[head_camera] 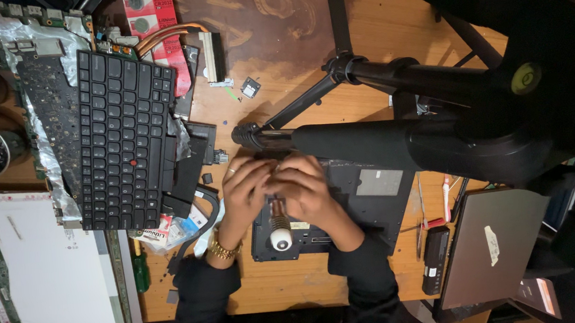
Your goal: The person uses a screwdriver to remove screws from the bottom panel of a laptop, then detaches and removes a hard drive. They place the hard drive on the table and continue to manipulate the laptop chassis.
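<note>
Head view over a wooden worktop (387, 28) strewn with a detached screen panel (47, 269), loose keyboard (126, 137) and dark laptop base (367, 196), so disassembly looks well advanced; the left hand (244, 186) and right hand (307, 187), fingers apparently clamped, work a screwdriver (279, 224) on that base.

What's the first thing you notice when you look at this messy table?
Right in the middle, the left hand and right hand press close together over a black laptop shell, with a screwdriver standing between them. To the left lies a loose black keyboard on a circuit board, and a big black tripod stretches across the top right of the wooden table.
</note>
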